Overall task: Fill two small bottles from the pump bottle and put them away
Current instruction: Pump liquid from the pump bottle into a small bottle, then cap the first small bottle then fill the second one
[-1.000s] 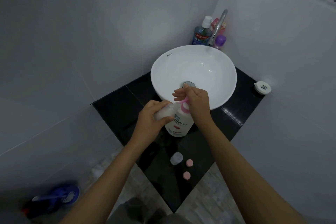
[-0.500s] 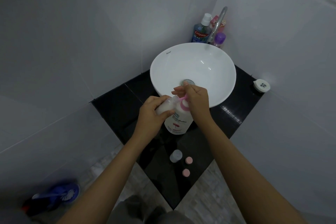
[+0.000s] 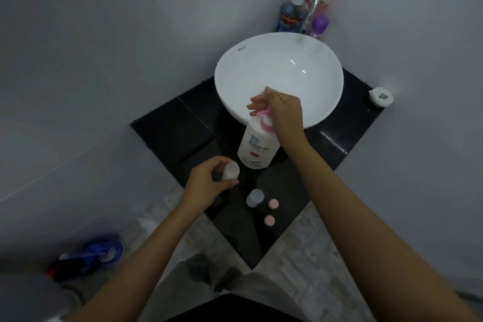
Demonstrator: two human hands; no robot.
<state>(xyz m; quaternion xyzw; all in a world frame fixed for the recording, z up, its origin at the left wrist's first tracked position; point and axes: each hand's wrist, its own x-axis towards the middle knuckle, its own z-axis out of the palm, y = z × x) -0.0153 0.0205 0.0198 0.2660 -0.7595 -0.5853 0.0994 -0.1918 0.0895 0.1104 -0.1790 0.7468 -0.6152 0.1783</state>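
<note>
A white pump bottle with a pink pump stands on the black counter in front of the sink. My right hand rests on its pump head, fingers curled around it. My left hand holds a small clear bottle low over the counter, left of the pump bottle and apart from it. A second small clear bottle stands uncapped near the counter's front corner. Two pink caps, one nearer the bottle and another closer to me, lie beside it.
A white basin sits behind the pump bottle, with a chrome tap and several bottles, including mouthwash, in the corner. A small white round container lies at the counter's right corner. A blue brush lies on the floor.
My left hand has drawn the small bottle away from the pump spout, down and to the left. My right hand stays on the pump head.
</note>
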